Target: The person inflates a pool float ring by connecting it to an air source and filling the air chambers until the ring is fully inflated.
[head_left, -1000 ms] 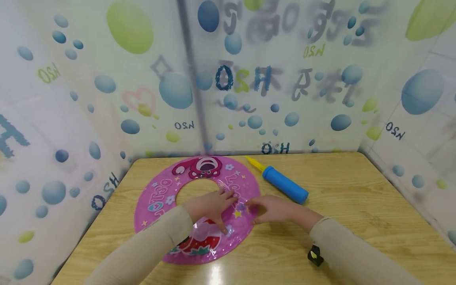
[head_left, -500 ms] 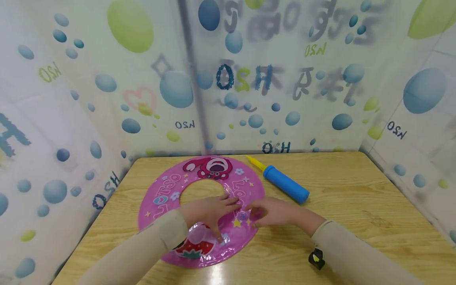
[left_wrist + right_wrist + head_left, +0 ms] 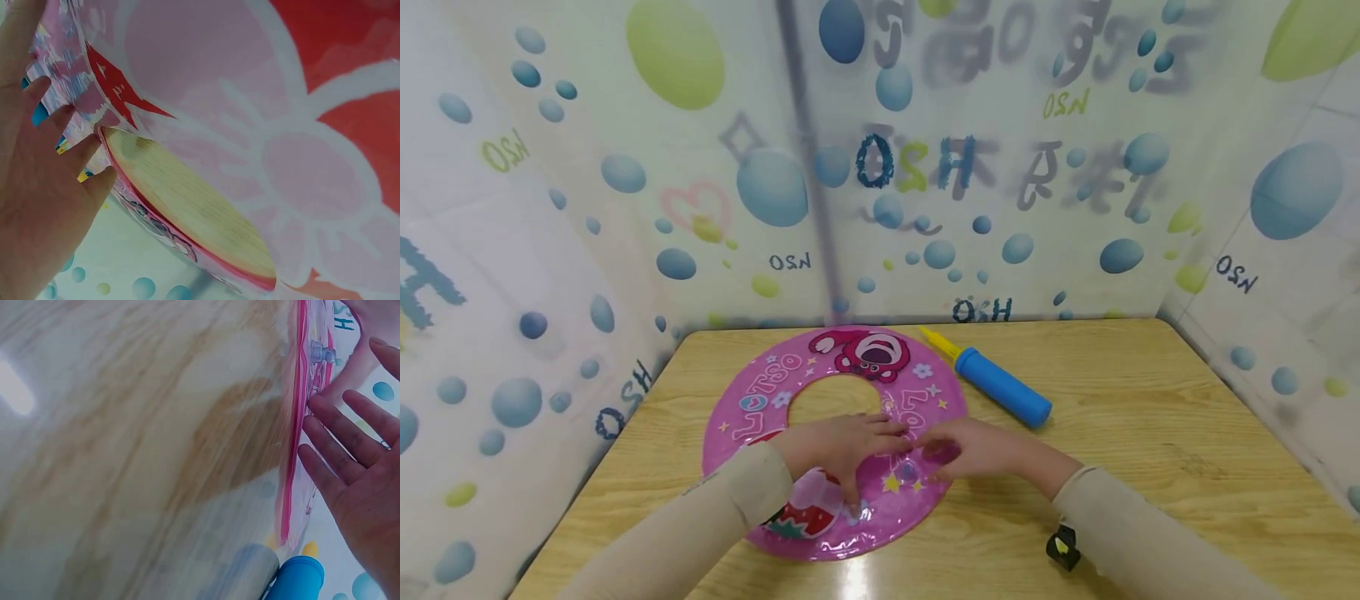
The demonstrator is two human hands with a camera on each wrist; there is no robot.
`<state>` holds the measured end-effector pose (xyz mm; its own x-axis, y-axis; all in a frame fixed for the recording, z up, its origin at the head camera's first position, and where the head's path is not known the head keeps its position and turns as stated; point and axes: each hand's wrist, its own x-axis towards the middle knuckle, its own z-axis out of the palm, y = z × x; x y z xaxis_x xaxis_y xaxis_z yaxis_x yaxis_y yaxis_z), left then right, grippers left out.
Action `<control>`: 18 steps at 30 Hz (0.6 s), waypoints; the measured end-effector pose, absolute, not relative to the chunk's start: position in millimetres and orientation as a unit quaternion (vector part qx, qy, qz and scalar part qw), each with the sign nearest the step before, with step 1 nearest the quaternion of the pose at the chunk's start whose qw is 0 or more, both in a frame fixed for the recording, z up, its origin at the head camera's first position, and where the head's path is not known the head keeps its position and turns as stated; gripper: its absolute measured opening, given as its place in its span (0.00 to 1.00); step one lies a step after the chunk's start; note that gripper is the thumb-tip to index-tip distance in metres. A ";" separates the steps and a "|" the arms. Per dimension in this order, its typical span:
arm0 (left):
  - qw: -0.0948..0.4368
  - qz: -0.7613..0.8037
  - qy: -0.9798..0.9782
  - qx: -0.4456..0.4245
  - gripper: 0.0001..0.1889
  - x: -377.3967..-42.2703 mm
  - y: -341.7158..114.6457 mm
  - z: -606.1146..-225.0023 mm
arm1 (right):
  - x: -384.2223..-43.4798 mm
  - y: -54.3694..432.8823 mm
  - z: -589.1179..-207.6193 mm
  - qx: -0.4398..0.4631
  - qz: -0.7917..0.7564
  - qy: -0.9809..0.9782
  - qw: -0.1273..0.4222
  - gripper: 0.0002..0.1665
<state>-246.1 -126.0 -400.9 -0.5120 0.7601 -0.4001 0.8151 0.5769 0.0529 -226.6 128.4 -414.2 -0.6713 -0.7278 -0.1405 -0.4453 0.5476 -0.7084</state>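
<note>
One pink ring (image 3: 928,367) lies on the surface (image 3: 1150,433); left hand (image 3: 846,446) splayed on it, right hand (image 3: 981,447) at its edge, fingers loosely extended.

Pink ring (image 3: 891,517) — partly hidden by left hand (image 3: 850,450) and sleeve (image 3: 692,525), blue pump (image 3: 297,580) — cropped below in right wrist view

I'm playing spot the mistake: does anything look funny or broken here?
Yes: the big blue and green letters on the back wall read O2H, like H2O backwards. The pink ring and blue pump show no clear damage.
</note>
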 end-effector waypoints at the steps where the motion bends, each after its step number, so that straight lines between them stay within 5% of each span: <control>1: 0.184 -0.072 0.868 0.455 0.61 -247.1 -124.6 -401.3 | -226.5 128.4 -415.0 -0.345 -0.329 0.853 0.212 0.30; 11: 0.123 -0.097 0.882 0.445 0.68 -261.5 -109.6 -410.8 | -226.5 125.6 -419.6 -0.357 -0.332 0.848 0.207 0.30; 18: 0.184 -0.089 0.888 0.412 0.67 -272.8 -102.2 -415.5 | -226.1 124.3 -418.0 -0.337 -0.337 0.851 0.223 0.30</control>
